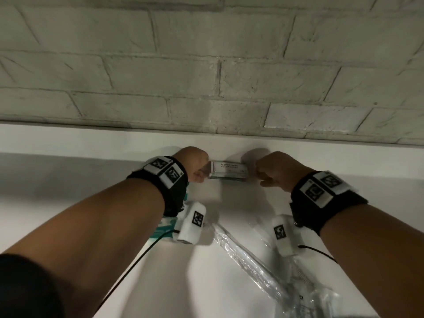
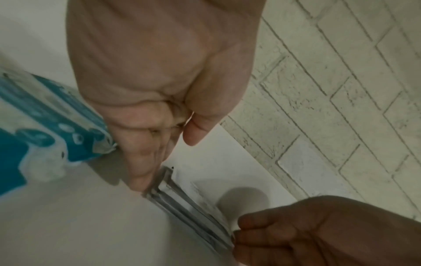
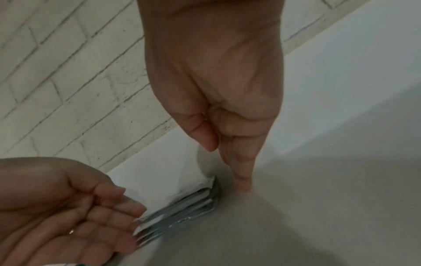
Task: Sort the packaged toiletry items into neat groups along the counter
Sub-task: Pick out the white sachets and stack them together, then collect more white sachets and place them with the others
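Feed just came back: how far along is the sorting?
Done: flat sachets stacked by the wall. In hand: left hand and right hand squaring that stack's ends. Left: clear packets loose in front, teal pack under the left wrist.

Your white table (image 1: 114, 180) runs along the foot of a pale brick wall (image 1: 206, 65). A small stack of flat silvery sachets (image 1: 228, 171) with a white printed top lies on the table, just in front of that wall. Nearer to you than the stack and to its left lies a teal-and-white packet (image 2: 45, 129). Nearer to you and to the stack's right lie several clear plastic-wrapped items (image 1: 263, 267), overlapping one another.
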Motion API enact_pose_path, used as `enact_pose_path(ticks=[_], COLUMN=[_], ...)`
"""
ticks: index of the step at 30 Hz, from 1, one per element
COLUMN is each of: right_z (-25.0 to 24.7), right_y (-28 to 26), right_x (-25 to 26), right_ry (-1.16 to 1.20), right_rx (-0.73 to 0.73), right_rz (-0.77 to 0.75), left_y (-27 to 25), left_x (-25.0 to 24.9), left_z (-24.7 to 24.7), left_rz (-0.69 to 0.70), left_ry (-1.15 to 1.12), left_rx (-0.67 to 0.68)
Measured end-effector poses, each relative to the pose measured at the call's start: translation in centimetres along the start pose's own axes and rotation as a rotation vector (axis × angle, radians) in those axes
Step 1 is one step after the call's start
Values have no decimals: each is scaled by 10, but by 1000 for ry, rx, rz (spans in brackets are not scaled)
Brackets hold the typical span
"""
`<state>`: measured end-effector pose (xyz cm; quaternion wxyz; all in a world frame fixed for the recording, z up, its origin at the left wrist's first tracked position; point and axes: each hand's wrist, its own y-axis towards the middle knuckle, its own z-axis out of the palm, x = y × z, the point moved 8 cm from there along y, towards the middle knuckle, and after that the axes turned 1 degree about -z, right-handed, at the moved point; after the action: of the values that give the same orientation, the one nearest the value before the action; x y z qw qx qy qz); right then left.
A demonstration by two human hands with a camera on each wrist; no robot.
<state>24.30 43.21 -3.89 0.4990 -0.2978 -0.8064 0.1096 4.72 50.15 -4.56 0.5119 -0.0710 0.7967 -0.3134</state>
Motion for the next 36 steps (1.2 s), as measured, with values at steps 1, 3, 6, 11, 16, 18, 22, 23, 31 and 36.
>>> enact_pose_path(ticks=[1, 3, 6, 11, 16, 18, 22, 23, 31, 36], right_z=[4, 14, 20, 22, 11, 5, 1, 8, 19, -33], right_y=[-1, -2, -4, -2, -16, -32, -79, -93, -193, -237], right_x=[-2, -1, 4, 3, -1, -3, -18, -24, -98, -120], right_ry=[117, 150, 169, 140, 40, -149, -807, -961, -958, -879], right_rx=[33, 82, 47, 44, 46, 65, 171, 219, 369, 145], right_rz=[1, -16, -8, -2, -7, -20, -124, -179, -251, -317], left_y=[0, 2, 5, 7, -8, -24, -89, -106, -184, -224], left_x=[3, 4, 4, 4, 1, -2, -17, -12, 90, 113], left_z=[3, 9, 14, 15, 11, 13, 42, 60, 103, 80], left_rz=[-22, -27, -37, -47, 1, 64, 440, 543, 540, 515], left_ry=[-48, -73, -87, -85, 36, 211, 919, 1068, 1438, 1400], left_rx=[-6, -21, -13, -7, -18, -7, -52, -2, 283, 59])
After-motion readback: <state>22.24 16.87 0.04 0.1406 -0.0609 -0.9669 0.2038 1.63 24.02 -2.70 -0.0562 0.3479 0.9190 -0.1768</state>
